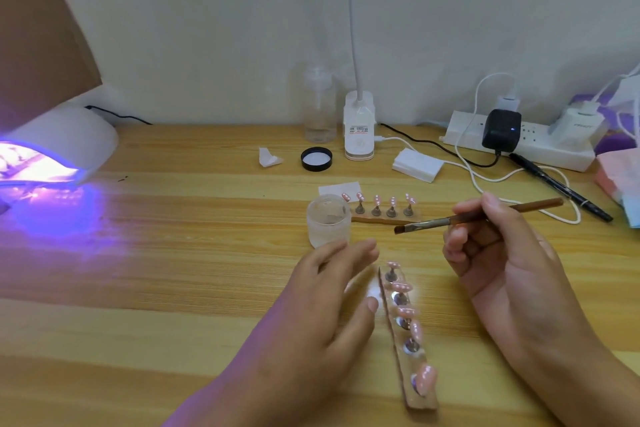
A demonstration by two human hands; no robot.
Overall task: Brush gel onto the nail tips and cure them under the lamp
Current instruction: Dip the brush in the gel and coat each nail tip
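On the wooden desk (173,253), nail strip (408,340) lies between left hand (325,291) and right hand (491,253)

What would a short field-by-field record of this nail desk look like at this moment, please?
left hand: open, fingers spread, beside the near strip
right hand: holds the brush, bristles pointing left, above the table
near strip: five pink nail tips on stands, between the hands
far strip: five tips, right of the gel jar, farther back
gel jar: lid off, left of the bristles
black lid: lies farther back on the table
curing lamp: lit purple, far left
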